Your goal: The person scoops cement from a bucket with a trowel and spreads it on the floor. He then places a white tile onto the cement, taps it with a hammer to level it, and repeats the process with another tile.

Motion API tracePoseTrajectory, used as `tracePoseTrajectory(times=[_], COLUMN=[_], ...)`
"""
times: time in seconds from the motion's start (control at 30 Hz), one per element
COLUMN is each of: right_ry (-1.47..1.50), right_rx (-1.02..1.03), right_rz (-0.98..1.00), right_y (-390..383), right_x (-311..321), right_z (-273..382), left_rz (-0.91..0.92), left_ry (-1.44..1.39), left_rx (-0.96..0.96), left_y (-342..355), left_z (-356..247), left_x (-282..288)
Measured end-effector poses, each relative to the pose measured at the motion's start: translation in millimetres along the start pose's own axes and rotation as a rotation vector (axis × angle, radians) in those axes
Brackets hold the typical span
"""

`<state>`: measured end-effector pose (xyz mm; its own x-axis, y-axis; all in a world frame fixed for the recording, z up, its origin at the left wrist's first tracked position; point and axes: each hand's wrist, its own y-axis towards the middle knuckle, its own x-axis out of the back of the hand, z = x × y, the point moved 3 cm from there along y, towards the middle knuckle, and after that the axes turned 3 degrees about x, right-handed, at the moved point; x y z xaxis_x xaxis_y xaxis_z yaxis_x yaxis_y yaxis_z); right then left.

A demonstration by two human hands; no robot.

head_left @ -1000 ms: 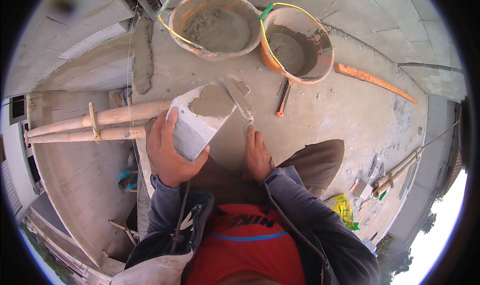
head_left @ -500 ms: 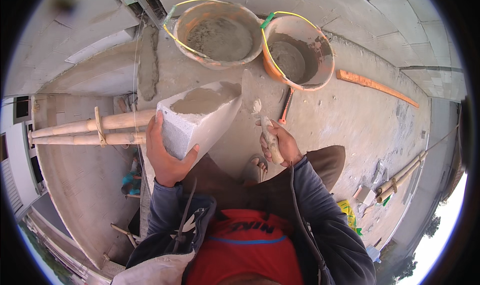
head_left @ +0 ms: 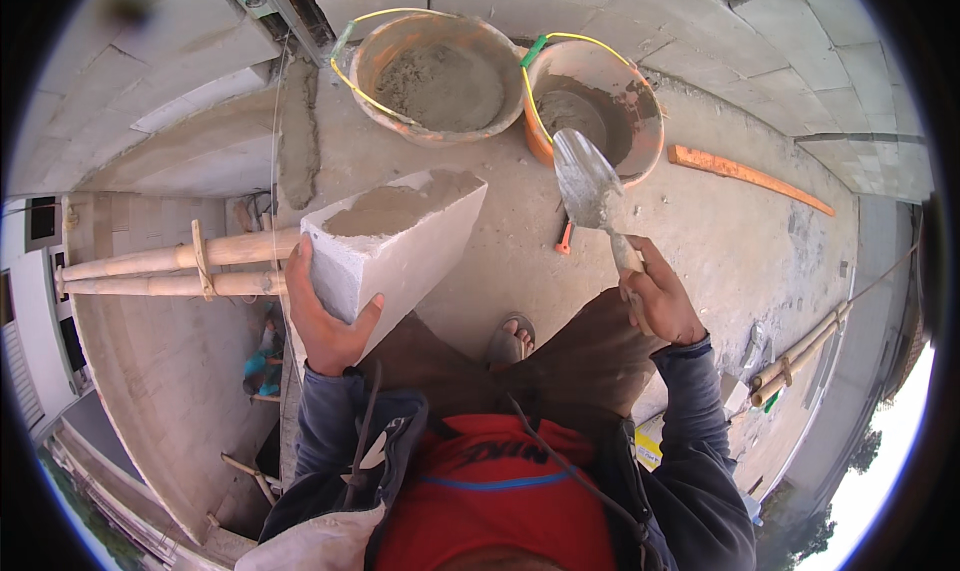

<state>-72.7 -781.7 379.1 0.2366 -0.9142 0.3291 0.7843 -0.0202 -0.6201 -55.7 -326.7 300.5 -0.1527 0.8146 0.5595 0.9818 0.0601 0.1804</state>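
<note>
The pale grey rectangular block (head_left: 425, 241) had its near end between the left hand (head_left: 332, 333) thumb and fingers, its length running away from them, grey mortar (head_left: 395, 208) smeared on top. The trowel (head_left: 590, 183) pointed its dirty blade beyond the right hand (head_left: 668, 299) fingers, which wrapped its handle.

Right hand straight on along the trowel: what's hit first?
Led by its trowel, the right hand likely meets the right-hand orange bucket; the two overlap in view, but depth is unclear, so it might pass above.
</note>
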Motion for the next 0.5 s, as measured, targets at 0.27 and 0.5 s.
tracePoseTrajectory(times=[0.27,0.5], right_ry=[-1.279,-1.001], right_rx=[0.075,0.904], right_rz=[-0.393,-0.262], right_y=[163,86], right_x=[79,-27], right_z=[17,113], left_rz=[0.004,-0.060], left_ry=[0.154,0.092], left_rx=[-0.139,-0.167], left_y=[-11,-24], left_z=[-40,-61], left_x=[-22,-44])
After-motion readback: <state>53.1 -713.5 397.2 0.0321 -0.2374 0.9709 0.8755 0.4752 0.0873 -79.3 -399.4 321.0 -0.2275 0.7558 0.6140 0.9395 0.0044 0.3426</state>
